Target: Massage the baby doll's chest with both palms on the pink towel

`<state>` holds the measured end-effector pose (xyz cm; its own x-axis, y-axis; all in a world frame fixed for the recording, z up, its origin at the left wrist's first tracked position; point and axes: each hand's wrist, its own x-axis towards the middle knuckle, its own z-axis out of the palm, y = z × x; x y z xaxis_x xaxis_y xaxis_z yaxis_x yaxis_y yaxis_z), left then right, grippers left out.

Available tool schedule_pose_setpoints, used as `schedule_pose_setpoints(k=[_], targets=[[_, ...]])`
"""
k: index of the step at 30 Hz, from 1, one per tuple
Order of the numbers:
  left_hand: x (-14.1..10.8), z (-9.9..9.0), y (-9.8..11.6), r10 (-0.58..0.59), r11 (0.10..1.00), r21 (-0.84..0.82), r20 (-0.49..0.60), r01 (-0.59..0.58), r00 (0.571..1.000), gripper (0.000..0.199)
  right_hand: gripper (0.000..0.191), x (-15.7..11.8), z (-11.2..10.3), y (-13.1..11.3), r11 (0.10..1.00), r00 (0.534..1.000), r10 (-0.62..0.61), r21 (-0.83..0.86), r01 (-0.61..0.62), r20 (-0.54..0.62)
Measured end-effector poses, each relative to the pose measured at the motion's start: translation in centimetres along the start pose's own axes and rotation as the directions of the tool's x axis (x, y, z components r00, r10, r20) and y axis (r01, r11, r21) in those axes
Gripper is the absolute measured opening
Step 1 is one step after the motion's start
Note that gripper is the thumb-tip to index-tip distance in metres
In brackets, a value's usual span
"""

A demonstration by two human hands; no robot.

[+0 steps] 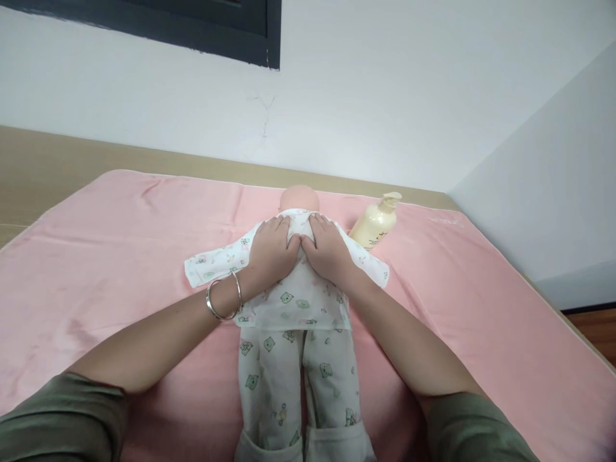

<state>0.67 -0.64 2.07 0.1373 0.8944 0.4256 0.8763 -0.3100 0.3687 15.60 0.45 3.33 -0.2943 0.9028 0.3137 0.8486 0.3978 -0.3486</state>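
Observation:
A baby doll [299,198] lies on a pink cloth [158,231], its bare head at the far end and no face showing. It wears a white printed top [301,301] and matching trousers [327,378], with both sleeves spread out sideways. My left hand [275,247] rests flat on the upper left of the top, fingers stretched out. On the upper right of it lies my right hand [328,249], also flat. The two thumbs meet or nearly meet at the middle. Neither hand grips anything.
A cream pump bottle [375,222] stands tilted in view on the cloth, just beyond the doll's right-hand sleeve. Behind the cloth runs a wooden surface edge [192,159] against a white wall [360,96]. A dark frame [231,32] is on the wall.

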Motion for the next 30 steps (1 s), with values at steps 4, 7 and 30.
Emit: schedule_pose_setpoints(k=[4, 7, 30], targets=[[0.0, -0.1, 0.1, -0.003, 1.000, -0.014, 0.007, 0.003, 1.000, 0.045, 0.056, -0.2, -0.1, -0.2, 1.000, 1.000, 0.000, -0.004, 0.000, 0.001], [0.1, -0.1, 0.0, -0.012, 1.000, -0.006, 0.026, 0.012, 1.000, 0.047, 0.056, -0.2, -0.2, -0.3, 1.000, 1.000, -0.003, -0.013, 0.003, 0.003], [-1.1, -1.6, 1.4, 0.095, 0.991, 0.089, 0.039, -0.098, 0.995, 0.029, 0.039, 0.6, -1.7, 0.5, 0.998, 0.996, 0.063, 0.018, -0.065, 0.064]])
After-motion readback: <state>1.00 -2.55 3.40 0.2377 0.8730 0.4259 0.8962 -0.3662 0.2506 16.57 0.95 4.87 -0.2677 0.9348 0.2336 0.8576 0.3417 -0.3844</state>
